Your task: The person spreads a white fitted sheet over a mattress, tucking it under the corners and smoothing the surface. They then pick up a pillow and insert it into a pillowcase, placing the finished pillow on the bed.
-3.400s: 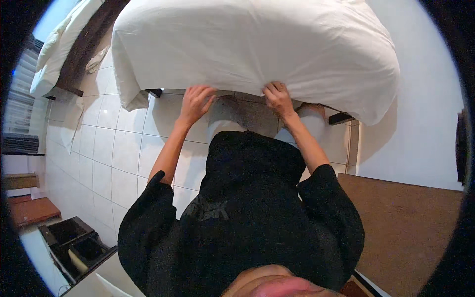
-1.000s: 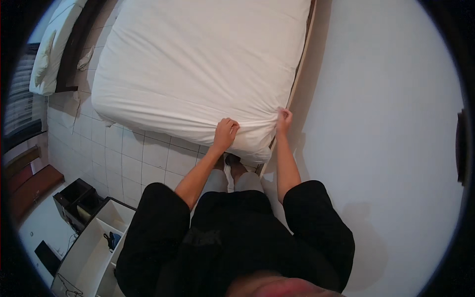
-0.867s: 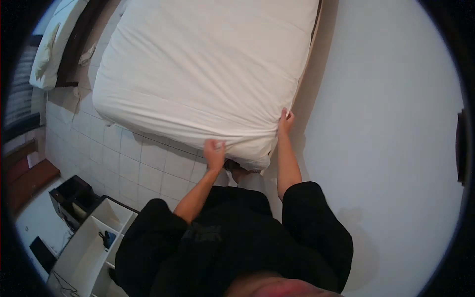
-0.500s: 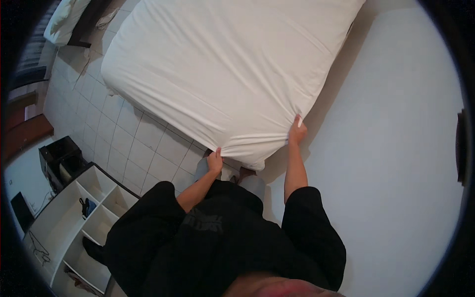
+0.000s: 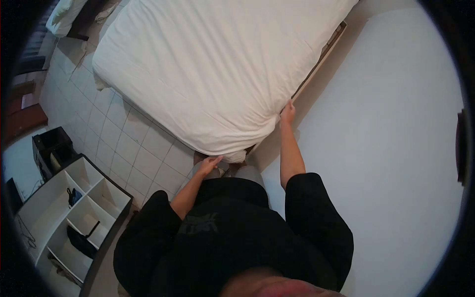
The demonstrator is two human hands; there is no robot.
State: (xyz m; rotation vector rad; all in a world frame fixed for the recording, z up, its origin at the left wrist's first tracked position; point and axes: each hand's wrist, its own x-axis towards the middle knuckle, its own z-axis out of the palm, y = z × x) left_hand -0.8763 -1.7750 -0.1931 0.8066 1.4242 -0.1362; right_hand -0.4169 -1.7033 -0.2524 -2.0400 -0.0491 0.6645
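Note:
A white fitted sheet (image 5: pixel 208 74) covers the mattress in front of me, with creases fanning out from the corner nearest me. My left hand (image 5: pixel 210 165) is by that corner's lower edge, fingers stretched out and the fingertips at the cloth. On the wall side, my right hand (image 5: pixel 287 115) is closed on the sheet's edge, its fingertips partly hidden against the mattress side. A bunched bit of sheet hangs at the near corner between my hands, just above my legs.
A white wall (image 5: pixel 381 148) runs close along the right, with a narrow gap showing the bed frame (image 5: pixel 324 57). White floor tiles (image 5: pixel 136 133) lie to the left. A white shelf unit (image 5: pixel 94 198) with dark edges holds a few items, beside a black cabinet (image 5: pixel 52 148).
The stretched corner cloth has come down around the mattress corner. My left hand has let go and opened; my right hand has moved up and slightly left along the wall-side edge.

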